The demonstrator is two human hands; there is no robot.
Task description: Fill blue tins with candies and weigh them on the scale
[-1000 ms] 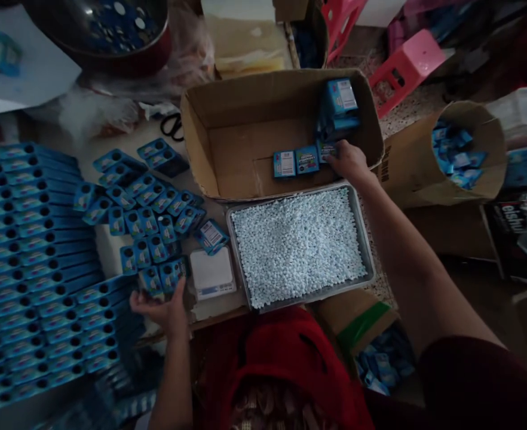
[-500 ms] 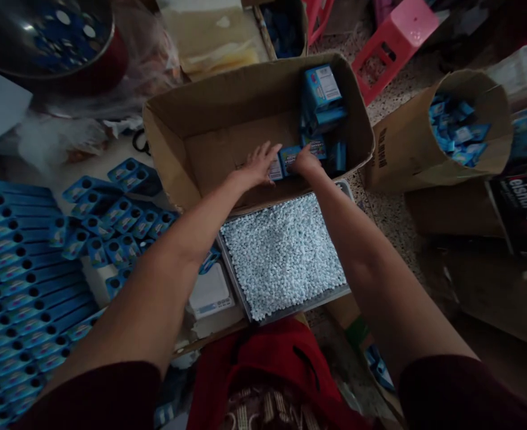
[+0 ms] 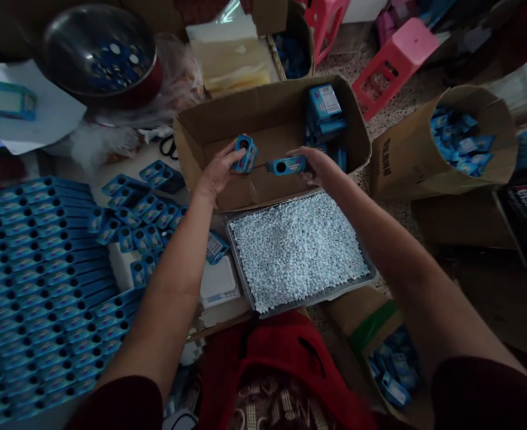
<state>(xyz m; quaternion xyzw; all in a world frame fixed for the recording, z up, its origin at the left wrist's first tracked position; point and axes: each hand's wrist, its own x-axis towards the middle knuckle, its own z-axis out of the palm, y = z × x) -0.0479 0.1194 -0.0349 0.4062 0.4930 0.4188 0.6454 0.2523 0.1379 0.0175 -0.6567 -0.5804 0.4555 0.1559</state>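
Observation:
Above the left part of the open cardboard box (image 3: 254, 119), my left hand (image 3: 221, 170) grips a small blue carton (image 3: 245, 154) with a dark round hole facing up. My right hand (image 3: 315, 166) has its fingers around another blue carton (image 3: 287, 165), held sideways with its hole showing. Further blue cartons (image 3: 326, 110) lie at the right end of the box. Below the box is a tray heaped with pale blue pellets (image 3: 299, 251).
Rows of blue cartons (image 3: 34, 286) fill the left side, near a white scale (image 3: 218, 280). A metal bowl (image 3: 100, 51) stands behind. Pink stools (image 3: 393, 65) and a carton-filled cardboard box (image 3: 391, 152) are at the right.
Both hands have risen from inside the box and moved apart, each now with a blue carton. The view has shifted, showing more of the left side.

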